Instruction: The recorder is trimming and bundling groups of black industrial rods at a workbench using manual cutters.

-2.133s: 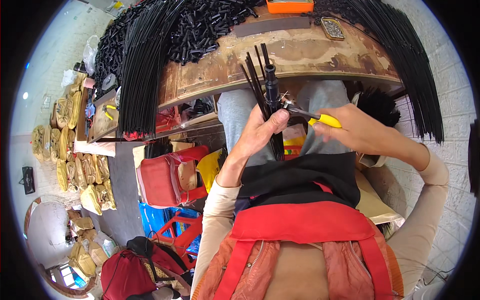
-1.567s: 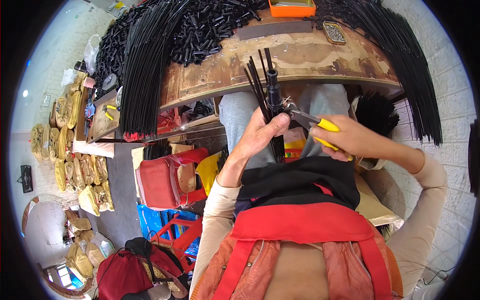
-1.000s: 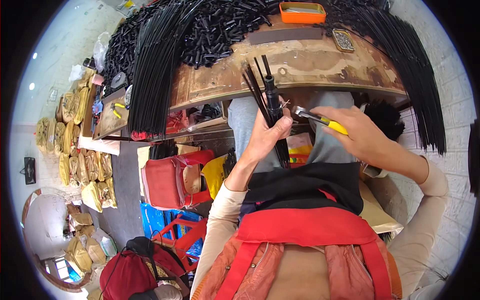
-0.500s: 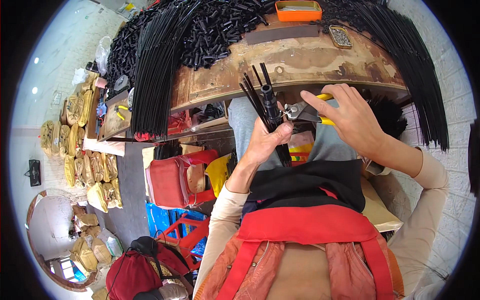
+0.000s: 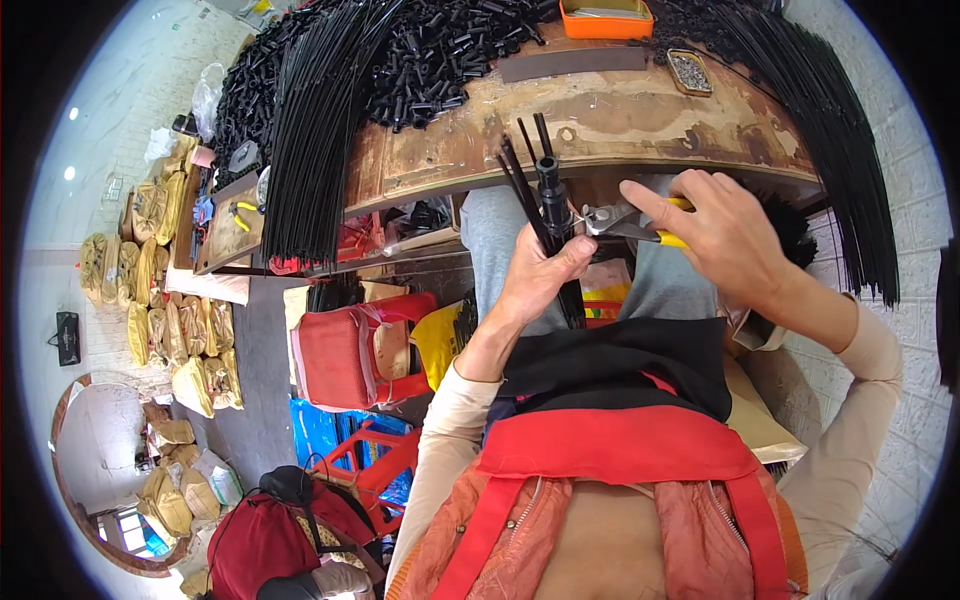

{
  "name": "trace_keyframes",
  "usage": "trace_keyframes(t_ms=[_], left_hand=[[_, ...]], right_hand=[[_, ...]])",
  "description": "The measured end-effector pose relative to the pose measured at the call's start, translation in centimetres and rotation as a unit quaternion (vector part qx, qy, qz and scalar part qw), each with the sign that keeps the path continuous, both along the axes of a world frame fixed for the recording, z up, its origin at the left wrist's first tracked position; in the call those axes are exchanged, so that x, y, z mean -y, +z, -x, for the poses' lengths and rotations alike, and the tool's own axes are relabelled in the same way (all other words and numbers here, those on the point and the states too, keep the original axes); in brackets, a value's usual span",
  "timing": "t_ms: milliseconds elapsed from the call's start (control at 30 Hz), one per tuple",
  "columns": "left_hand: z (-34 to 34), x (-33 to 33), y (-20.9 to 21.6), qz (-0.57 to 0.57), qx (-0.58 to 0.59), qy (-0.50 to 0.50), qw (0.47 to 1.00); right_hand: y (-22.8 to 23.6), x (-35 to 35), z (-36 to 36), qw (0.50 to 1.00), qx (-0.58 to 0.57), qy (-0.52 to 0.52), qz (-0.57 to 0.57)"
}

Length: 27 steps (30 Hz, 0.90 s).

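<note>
My left hand [image 5: 541, 272] is closed around a bundle of thin black rods [image 5: 520, 182], held upright in front of the bench edge. A black ribbed plastic fitting [image 5: 552, 196] with a round open top stands among the rods. My right hand [image 5: 722, 225] grips pliers with yellow handles [image 5: 676, 222]. The metal jaws [image 5: 603, 220] point left, close beside the fitting, with a small shiny wire or pin at their tip. Whether the jaws touch the fitting I cannot tell. Lower down, the rods pass behind my left hand.
The worn wooden bench [image 5: 600, 125] carries a heap of black plastic fittings [image 5: 425, 75], an orange box [image 5: 606, 22] and a small tray of metal bits [image 5: 689, 72]. Long black rods [image 5: 318, 150] hang over its front edge at left and right [image 5: 835, 130]. A red chair [image 5: 340, 358] stands left.
Both hands have shifted slightly right with the rods, fitting and pliers. The fingers of my right hand have curled further in around the yellow handles.
</note>
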<state>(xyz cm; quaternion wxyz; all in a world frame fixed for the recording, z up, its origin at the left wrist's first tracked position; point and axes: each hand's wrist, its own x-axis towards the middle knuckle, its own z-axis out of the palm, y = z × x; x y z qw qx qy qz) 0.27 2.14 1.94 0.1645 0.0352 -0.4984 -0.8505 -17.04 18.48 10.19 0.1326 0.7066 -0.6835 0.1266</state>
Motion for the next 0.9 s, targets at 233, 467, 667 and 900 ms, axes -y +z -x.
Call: trace_keyframes(t_ms=[233, 467, 667, 900], left_hand=[[-0.3, 0.0, -0.1, 0.021, 0.028, -0.070, 0.997], [-0.4, -0.2, 0.4, 0.033, 0.044, -0.074, 0.996], [0.4, 0.1, 0.6, 0.025, 0.058, 0.047, 0.997], [0.3, 0.0, 2.0, 0.113, 0.078, 0.001, 0.991]], right_hand=[[3.9, -0.4, 0.3, 0.862, 0.399, 0.039, -0.310], [0.7, -1.9, -1.4, 0.953, 0.285, 0.003, -0.107], [1.5, -1.0, -0.1, 0.996, 0.075, 0.040, -0.042], [-2.8, -2.3, -0.9, 0.750, 0.598, -0.040, -0.280]])
